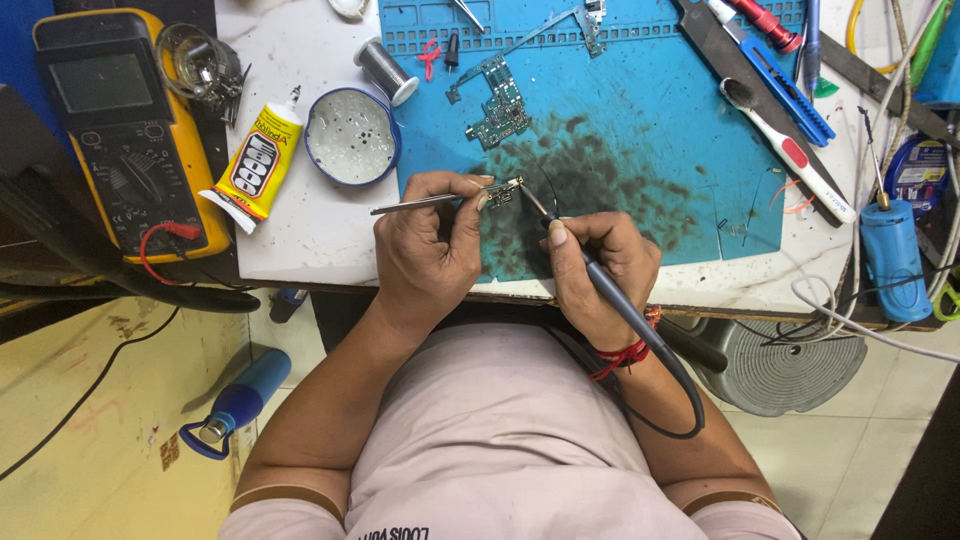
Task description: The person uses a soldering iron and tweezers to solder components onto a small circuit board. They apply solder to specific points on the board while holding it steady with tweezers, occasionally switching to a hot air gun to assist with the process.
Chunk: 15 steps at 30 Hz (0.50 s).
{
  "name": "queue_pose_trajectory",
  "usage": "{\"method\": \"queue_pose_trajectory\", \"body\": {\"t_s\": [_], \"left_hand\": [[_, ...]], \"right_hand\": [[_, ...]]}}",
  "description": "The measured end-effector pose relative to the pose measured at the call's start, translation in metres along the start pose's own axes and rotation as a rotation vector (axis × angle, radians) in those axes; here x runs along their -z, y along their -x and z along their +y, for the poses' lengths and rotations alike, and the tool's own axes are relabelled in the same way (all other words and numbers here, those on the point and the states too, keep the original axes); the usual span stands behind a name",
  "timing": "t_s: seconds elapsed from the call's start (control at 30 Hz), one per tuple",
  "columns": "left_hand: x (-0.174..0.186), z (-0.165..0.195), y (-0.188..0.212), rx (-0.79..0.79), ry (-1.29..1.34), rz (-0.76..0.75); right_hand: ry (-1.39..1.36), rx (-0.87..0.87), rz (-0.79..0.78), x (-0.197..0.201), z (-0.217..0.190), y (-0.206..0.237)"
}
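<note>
My left hand (428, 245) grips metal tweezers (420, 203) whose tips pinch a small circuit board piece (503, 192) just above the stained blue work mat (650, 130). My right hand (600, 265) holds a soldering iron (600, 285) like a pen. Its tip touches the small piece, and its dark cord loops back past my wrist. A larger green circuit board (497, 112) lies on the mat beyond my hands.
A yellow multimeter (125, 130) and a yellow glue tube (258, 160) lie left. A round blue tin (352, 136) and a solder spool (386, 70) sit by the mat. A toothbrush (790, 150), a blue cutter (785, 90) and a blue cylinder (892, 260) are right.
</note>
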<state>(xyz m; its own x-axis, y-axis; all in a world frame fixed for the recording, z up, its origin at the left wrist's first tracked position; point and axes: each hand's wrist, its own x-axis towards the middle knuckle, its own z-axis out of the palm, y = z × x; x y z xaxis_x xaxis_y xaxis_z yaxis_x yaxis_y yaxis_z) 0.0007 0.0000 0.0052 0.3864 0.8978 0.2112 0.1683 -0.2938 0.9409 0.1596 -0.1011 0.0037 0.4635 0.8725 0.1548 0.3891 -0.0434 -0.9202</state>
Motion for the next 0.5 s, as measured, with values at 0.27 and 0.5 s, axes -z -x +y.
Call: {"method": "queue_pose_trajectory", "body": {"t_s": [0.27,0.5], "left_hand": [[0.0004,-0.0005,-0.0007,-0.032,-0.019,0.012],[0.0008,0.0017,-0.0003,0.015,-0.037,0.011]], "right_hand": [[0.001,-0.002,0.003,-0.0002,0.0012,0.0002],[-0.01,-0.011,-0.001,0.0,0.0008,0.001]]}}
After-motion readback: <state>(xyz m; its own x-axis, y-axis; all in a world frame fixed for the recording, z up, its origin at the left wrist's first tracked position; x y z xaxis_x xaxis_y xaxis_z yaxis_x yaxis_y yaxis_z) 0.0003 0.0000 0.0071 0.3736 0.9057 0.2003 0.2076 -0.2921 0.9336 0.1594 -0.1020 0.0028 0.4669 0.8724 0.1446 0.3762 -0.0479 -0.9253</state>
